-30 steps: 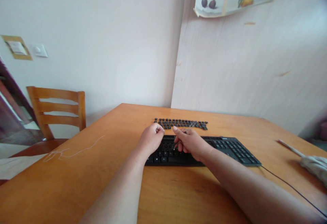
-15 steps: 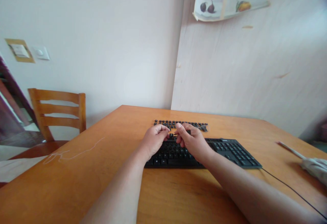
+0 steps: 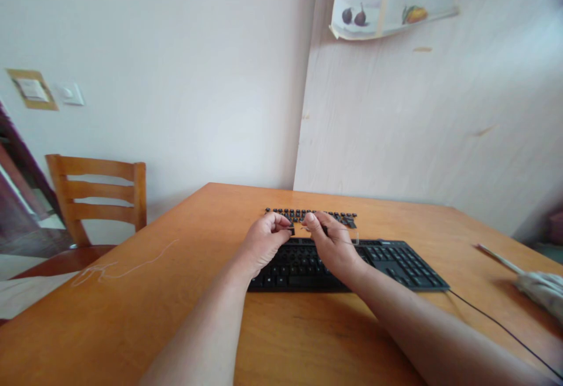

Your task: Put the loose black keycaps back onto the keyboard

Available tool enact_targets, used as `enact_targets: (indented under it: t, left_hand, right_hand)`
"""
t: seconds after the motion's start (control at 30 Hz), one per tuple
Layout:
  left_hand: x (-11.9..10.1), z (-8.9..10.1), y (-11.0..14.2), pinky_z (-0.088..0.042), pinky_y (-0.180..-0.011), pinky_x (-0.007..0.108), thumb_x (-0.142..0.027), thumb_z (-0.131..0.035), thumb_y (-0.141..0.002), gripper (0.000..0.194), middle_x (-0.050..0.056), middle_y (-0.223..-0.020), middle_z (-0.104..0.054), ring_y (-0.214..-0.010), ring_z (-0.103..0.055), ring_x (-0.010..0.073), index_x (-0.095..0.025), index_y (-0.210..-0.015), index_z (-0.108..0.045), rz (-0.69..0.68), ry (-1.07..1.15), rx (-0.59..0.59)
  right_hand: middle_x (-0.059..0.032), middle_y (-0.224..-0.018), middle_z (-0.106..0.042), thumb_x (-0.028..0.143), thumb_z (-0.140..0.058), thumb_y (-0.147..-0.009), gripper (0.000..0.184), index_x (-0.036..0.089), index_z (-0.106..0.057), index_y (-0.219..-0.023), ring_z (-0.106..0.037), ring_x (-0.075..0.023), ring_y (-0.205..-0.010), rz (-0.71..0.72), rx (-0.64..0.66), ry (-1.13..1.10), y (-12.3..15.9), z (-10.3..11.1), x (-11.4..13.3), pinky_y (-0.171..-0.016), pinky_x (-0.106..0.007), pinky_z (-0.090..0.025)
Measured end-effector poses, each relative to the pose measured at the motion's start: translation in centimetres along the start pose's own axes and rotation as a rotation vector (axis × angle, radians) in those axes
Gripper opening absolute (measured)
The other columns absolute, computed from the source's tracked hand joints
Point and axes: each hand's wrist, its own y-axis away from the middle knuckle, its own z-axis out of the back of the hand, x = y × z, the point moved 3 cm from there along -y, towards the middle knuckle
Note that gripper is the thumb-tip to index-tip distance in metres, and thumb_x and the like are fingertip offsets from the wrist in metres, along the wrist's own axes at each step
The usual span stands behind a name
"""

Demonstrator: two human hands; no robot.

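Note:
Over the back of a black keyboard (image 3: 303, 280), my two hands face each other. My left hand (image 3: 266, 239) is closed, pinching a small black keycap (image 3: 292, 231) between thumb and fingertips. My right hand (image 3: 332, 242) is closed around a thin wire keycap puller (image 3: 358, 237); its wire end sticks out past the right side of the hand, and most of the rest is hidden by the fingers. A narrow gap separates the two hands' fingertips. The keyboard's upper rows look bare of caps, while the bottom row and number pad have theirs.
Loose keycaps (image 3: 303, 213) lie in rows behind the keyboard. A cable (image 3: 497, 318) runs off to the right, near a stick with a greyish cloth-like head (image 3: 541, 286). White thread (image 3: 127, 268) lies on the wooden table (image 3: 176, 315) at left, beside a chair (image 3: 99, 192).
My fingertips have moved slightly apart, and the puller has come away from the keycap. The keycap stays in my left hand. The view has shifted slightly.

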Motion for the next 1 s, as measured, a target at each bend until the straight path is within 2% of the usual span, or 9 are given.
enact_targets:
  t: [0.1,0.17,0.37,0.47,0.53,0.87,0.93,1.0]
  left_hand:
    - [-0.2,-0.1,0.0,-0.045,-0.076,0.027,-0.025,-0.068,-0.071,0.023,0.003,-0.083,-0.066,-0.081,-0.061,0.0151,-0.016,-0.091,-0.060,-0.005,0.003,0.005]
    - [-0.3,-0.1,0.1,-0.045,-0.076,0.027,-0.025,-0.068,-0.070,0.023,0.003,-0.084,-0.067,-0.081,-0.061,0.0154,-0.016,-0.090,-0.060,0.000,-0.001,-0.002]
    - [-0.4,0.0,0.2,-0.045,-0.076,0.027,-0.027,-0.066,-0.073,0.023,0.003,-0.083,-0.066,-0.080,-0.060,0.0146,-0.016,-0.092,-0.060,-0.009,-0.020,0.000]
    - [-0.3,0.0,0.2,-0.045,-0.074,0.026,-0.030,-0.066,-0.074,0.026,0.003,-0.083,-0.066,-0.078,-0.060,0.0145,-0.016,-0.095,-0.060,0.002,-0.008,0.003]
    - [-0.2,0.0,0.2,-0.045,-0.073,0.026,-0.031,-0.065,-0.075,0.027,0.003,-0.084,-0.066,-0.077,-0.060,0.0143,-0.016,-0.097,-0.060,0.008,0.008,0.012]
    - [-0.3,-0.4,0.4,-0.046,-0.076,0.029,-0.033,-0.066,-0.074,0.033,0.005,-0.084,-0.068,-0.078,-0.063,0.0161,-0.016,-0.101,-0.058,0.069,0.021,0.063]
    - [-0.3,-0.3,0.3,-0.046,-0.078,0.029,-0.035,-0.065,-0.075,0.034,0.005,-0.087,-0.068,-0.081,-0.064,0.0167,-0.015,-0.102,-0.058,0.052,0.019,0.039]
    - [-0.2,0.1,0.1,-0.045,-0.078,0.028,-0.036,-0.064,-0.075,0.034,0.005,-0.088,-0.069,-0.083,-0.063,0.0170,-0.016,-0.102,-0.059,0.015,-0.008,-0.033]
  right_hand:
    - [-0.0078,-0.086,-0.062,0.047,-0.036,-0.097,0.041,0.021,-0.060,-0.077,-0.057,-0.0198,-0.085,0.092,-0.049,0.100,-0.4,1.0,0.5,-0.079,-0.030,-0.043]
    - [-0.0081,-0.086,-0.063,0.043,-0.035,-0.097,0.037,0.021,-0.060,-0.083,-0.058,-0.0204,-0.085,0.105,-0.033,0.139,-0.6,1.3,0.6,-0.079,-0.031,-0.043]
    - [-0.0021,-0.075,-0.062,0.032,-0.042,-0.094,0.021,0.021,-0.057,-0.105,-0.057,-0.0160,-0.067,0.135,0.176,0.163,-0.6,0.7,0.2,-0.064,-0.026,-0.040]
    - [0.0017,-0.067,-0.057,0.032,-0.053,-0.087,0.024,0.022,-0.058,-0.109,-0.054,-0.0138,-0.060,0.131,0.269,0.203,-0.5,0.4,0.2,-0.059,-0.024,-0.038]
    - [0.0018,-0.069,-0.059,0.033,-0.057,-0.085,0.027,0.023,-0.060,-0.109,-0.054,-0.0134,-0.061,0.133,0.302,0.225,-0.5,0.4,0.3,-0.060,-0.024,-0.039]
    - [-0.0026,-0.090,-0.070,0.034,-0.058,-0.084,0.023,0.024,-0.067,-0.103,-0.063,-0.0168,-0.077,0.152,0.337,0.272,-0.6,0.1,-0.1,-0.070,-0.026,-0.042]
    - [-0.0025,-0.088,-0.071,0.033,-0.058,-0.084,0.022,0.023,-0.067,-0.101,-0.062,-0.0169,-0.076,0.132,0.320,0.280,-0.9,0.3,-0.3,-0.069,-0.026,-0.042]
    - [-0.0025,-0.084,-0.070,0.033,-0.058,-0.083,0.022,0.023,-0.068,-0.099,-0.061,-0.0167,-0.073,0.088,0.283,0.299,-1.3,0.6,-0.7,-0.067,-0.026,-0.041]
